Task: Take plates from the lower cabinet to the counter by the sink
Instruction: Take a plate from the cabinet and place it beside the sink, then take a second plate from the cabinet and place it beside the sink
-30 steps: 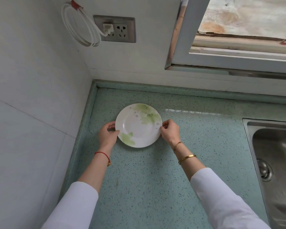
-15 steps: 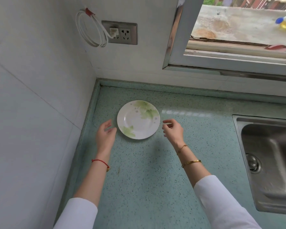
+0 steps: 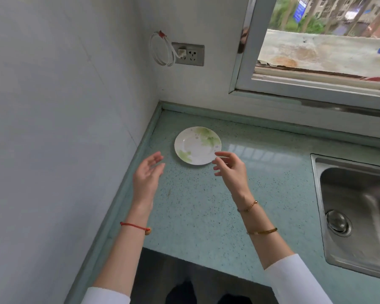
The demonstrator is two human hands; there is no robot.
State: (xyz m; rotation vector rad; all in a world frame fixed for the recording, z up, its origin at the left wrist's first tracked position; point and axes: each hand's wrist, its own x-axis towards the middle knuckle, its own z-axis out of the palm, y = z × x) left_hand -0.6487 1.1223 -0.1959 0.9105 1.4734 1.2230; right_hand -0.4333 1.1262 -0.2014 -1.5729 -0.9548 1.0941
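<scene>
A small white plate (image 3: 197, 145) with green leaf patterns lies flat on the speckled green counter (image 3: 198, 207), near the back left corner. My left hand (image 3: 148, 174) hovers to the plate's lower left, fingers relaxed and apart from it, holding nothing. My right hand (image 3: 229, 170) hangs just off the plate's lower right rim, fingers loosely curled and empty. The lower cabinet is out of sight.
A steel sink (image 3: 355, 211) is set into the counter at the right. White tiled walls close the left and back, with a socket and coiled white cable (image 3: 162, 49). A window (image 3: 316, 53) sits above the counter's back edge. The counter's front edge (image 3: 198, 263) is near my body.
Both hands let go of the plate's rim and drew back toward me. The plate stays on the counter. The view pulled back, showing the counter's front edge.
</scene>
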